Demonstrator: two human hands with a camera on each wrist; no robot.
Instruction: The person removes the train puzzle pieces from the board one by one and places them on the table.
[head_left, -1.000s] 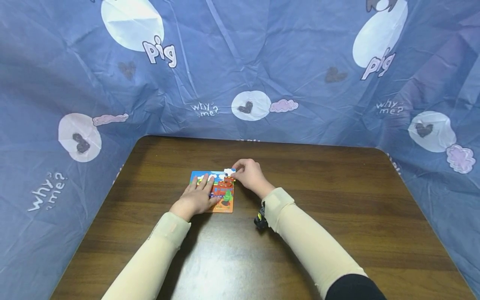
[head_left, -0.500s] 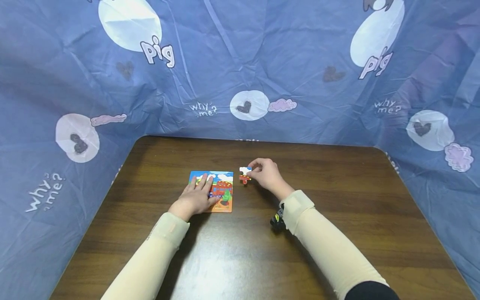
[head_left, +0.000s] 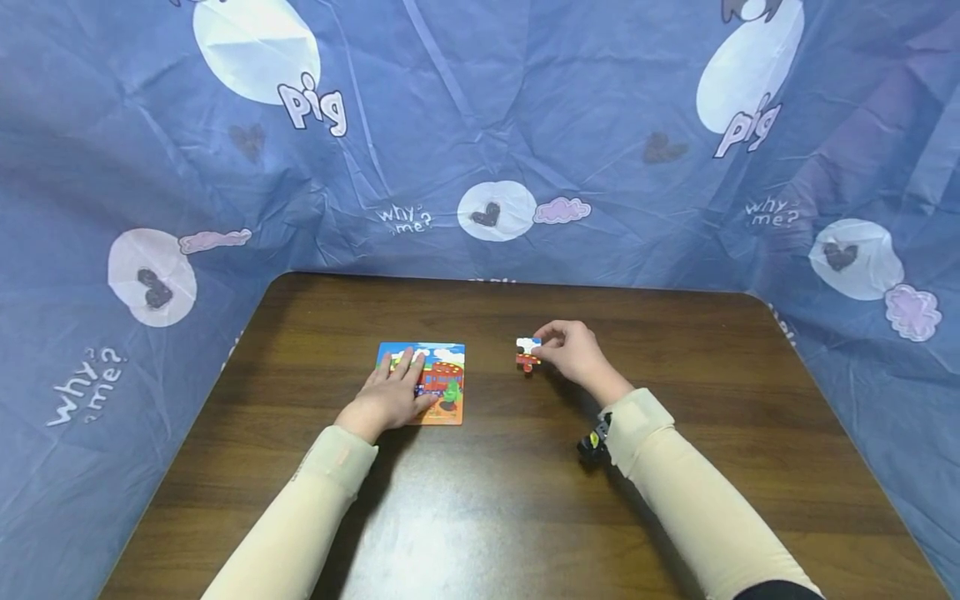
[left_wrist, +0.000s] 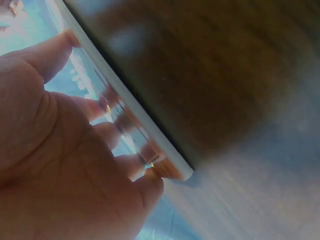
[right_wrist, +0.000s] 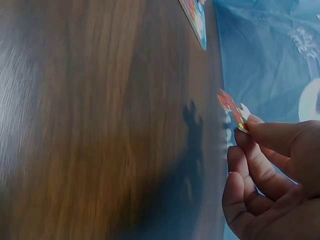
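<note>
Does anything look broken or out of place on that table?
Nothing looks spilled or damaged; only one jigsaw piece stands apart, since the right hand pinches it away from the jigsaw puzzle under the left hand.

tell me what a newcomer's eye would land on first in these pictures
Probably the bright puzzle board on the brown table, just left of centre in the head view, under the spread left hand. Next, perhaps, the small puzzle piece pinched in the right hand, to the board's right. Behind the table, the blue backdrop with its "pig" lettering may also catch the eye.
</note>
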